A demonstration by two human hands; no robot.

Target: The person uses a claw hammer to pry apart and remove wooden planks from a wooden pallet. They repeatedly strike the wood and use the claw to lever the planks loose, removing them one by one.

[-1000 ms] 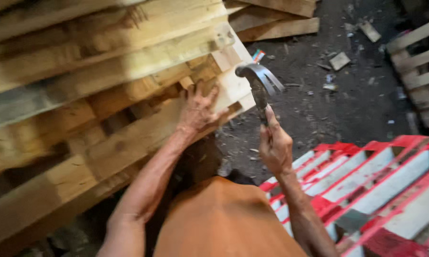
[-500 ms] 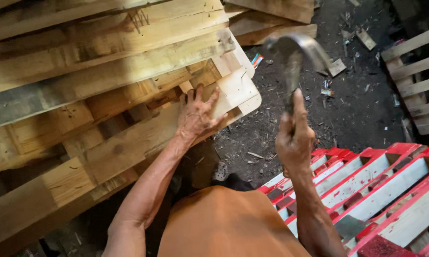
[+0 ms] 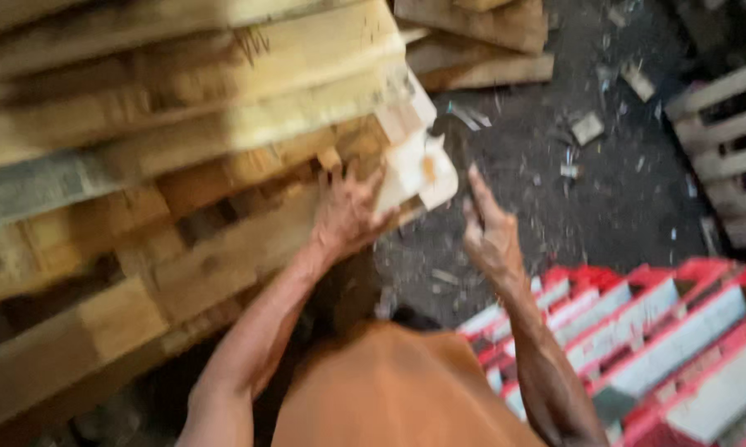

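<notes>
Big stack of wooden pallets is taking up the whole left side, leaning over a dirty floor, with a red pallet sitting bottom right. Left hand is pressing flat on a pallet board, fingers spread wide, gripping nothing. Right hand is wrapping its fingers around a hammer, whose blurry dark head is sitting right at the pale broken board end.

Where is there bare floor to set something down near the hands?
The dark floor between the wooden pallet, the pale slatted pallet and the red pallet is open, though strewn with scraps. Around the left hand and right hand it is crowded.
</notes>
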